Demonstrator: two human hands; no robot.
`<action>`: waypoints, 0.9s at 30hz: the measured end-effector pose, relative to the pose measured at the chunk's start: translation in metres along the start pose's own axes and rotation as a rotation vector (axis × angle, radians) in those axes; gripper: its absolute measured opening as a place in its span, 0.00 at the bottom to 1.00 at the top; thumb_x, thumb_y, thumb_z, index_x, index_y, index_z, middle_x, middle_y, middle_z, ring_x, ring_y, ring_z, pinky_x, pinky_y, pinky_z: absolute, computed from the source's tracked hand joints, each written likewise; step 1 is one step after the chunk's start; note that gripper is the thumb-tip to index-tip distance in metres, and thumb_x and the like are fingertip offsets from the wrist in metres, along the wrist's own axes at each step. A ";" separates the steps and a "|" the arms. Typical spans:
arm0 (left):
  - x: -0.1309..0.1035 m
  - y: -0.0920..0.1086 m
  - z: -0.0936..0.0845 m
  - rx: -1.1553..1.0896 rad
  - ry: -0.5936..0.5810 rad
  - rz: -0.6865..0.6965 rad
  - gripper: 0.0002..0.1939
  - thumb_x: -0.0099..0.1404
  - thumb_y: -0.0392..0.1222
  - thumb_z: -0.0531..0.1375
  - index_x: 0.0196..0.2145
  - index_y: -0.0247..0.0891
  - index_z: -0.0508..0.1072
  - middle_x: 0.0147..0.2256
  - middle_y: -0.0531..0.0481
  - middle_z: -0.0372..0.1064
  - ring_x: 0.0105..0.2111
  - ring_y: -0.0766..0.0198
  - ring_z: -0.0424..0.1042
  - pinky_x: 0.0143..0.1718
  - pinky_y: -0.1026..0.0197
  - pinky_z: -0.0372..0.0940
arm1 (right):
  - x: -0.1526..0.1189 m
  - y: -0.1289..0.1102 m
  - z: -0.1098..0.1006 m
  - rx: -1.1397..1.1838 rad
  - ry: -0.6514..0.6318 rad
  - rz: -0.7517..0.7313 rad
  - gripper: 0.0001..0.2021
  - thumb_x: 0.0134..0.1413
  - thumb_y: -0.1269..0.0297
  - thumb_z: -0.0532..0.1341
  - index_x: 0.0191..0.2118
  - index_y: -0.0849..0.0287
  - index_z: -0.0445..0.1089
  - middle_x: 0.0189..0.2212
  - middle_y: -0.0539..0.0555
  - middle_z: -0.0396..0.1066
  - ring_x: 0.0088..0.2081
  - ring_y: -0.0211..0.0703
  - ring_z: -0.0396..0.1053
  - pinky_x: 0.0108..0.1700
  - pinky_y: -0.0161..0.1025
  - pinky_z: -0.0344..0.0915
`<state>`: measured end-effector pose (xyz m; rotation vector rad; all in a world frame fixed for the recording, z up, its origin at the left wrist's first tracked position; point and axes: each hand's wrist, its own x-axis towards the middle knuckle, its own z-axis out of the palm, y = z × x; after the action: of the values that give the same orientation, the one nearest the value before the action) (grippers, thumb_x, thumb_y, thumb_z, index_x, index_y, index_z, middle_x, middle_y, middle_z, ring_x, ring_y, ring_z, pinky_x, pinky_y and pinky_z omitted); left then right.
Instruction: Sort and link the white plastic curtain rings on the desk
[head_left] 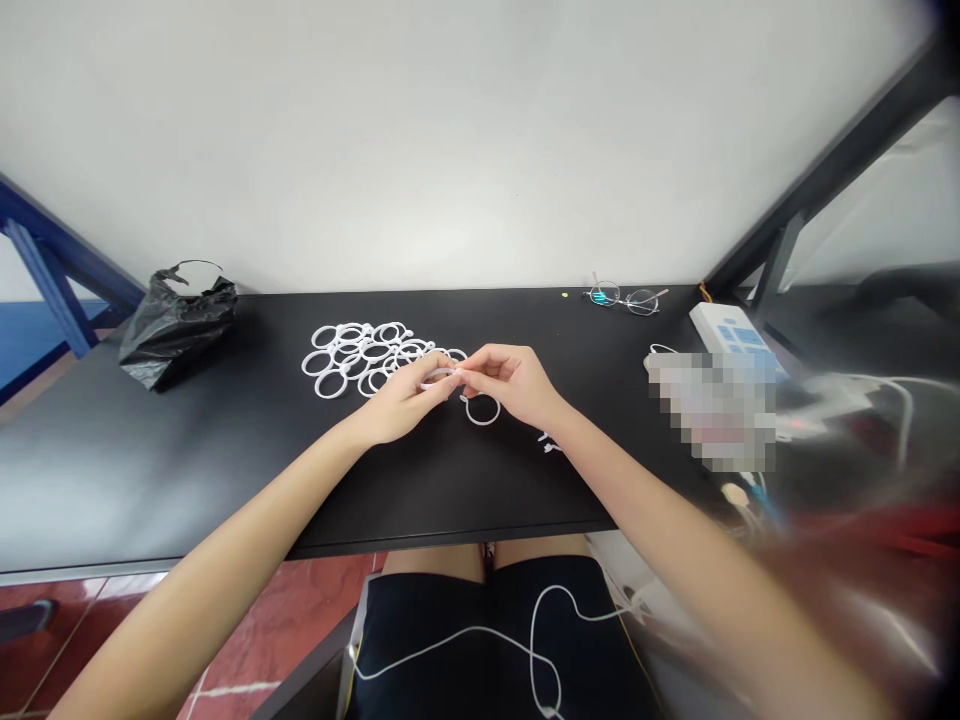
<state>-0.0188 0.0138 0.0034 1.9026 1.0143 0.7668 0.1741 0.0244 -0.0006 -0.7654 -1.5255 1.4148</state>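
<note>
Over the middle of the black table, my left hand [409, 395] is closed on a white ring [439, 378], fingers around its rim. My right hand [514, 380] pinches at the same ring's right side, thumb and forefinger meeting the left fingertips; the exact spot between them is too small to make out. Another white ring [483, 409] with a small tab lies on the table just below the right fingers. Left of and behind my left hand spreads a cluster of white rings [330, 383], several of them overlapping. Small white pieces [551, 443] show partly behind my right forearm.
A black plastic bag [180, 325] stands at the left. Eyeglasses [626, 298] lie near the back wall. On the right are a white and blue box [731, 335], a blurred-out item [712, 410] and clear plastic. A white cable [472, 630] crosses my lap below the table edge [450, 543].
</note>
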 end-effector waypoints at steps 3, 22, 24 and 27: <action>0.000 -0.001 0.001 0.005 0.023 -0.008 0.18 0.68 0.56 0.53 0.39 0.38 0.69 0.29 0.51 0.67 0.28 0.65 0.65 0.29 0.63 0.63 | 0.000 0.000 0.000 -0.017 -0.003 -0.004 0.16 0.43 0.54 0.72 0.32 0.61 0.74 0.27 0.51 0.74 0.28 0.36 0.73 0.36 0.38 0.72; 0.002 -0.010 -0.007 0.703 0.179 0.114 0.09 0.65 0.47 0.56 0.36 0.38 0.66 0.29 0.50 0.64 0.30 0.60 0.65 0.32 0.59 0.59 | -0.005 0.007 -0.002 -0.591 -0.127 -0.121 0.09 0.50 0.72 0.63 0.39 0.59 0.74 0.29 0.50 0.75 0.30 0.37 0.72 0.38 0.37 0.70; 0.002 -0.011 -0.007 0.712 0.168 0.117 0.08 0.65 0.46 0.56 0.35 0.38 0.66 0.29 0.50 0.63 0.30 0.60 0.65 0.32 0.59 0.59 | -0.005 0.008 -0.003 -0.618 -0.143 -0.124 0.08 0.49 0.73 0.63 0.38 0.59 0.74 0.30 0.51 0.75 0.31 0.38 0.73 0.39 0.37 0.70; 0.002 -0.014 -0.008 0.717 0.154 0.111 0.08 0.64 0.45 0.57 0.35 0.38 0.66 0.29 0.51 0.64 0.31 0.60 0.65 0.33 0.59 0.59 | -0.004 0.008 -0.004 -0.659 -0.145 -0.141 0.08 0.49 0.72 0.64 0.37 0.58 0.74 0.30 0.51 0.75 0.32 0.39 0.73 0.39 0.38 0.70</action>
<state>-0.0289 0.0229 -0.0046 2.5507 1.4201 0.6668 0.1781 0.0233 -0.0093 -0.9262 -2.1528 0.8682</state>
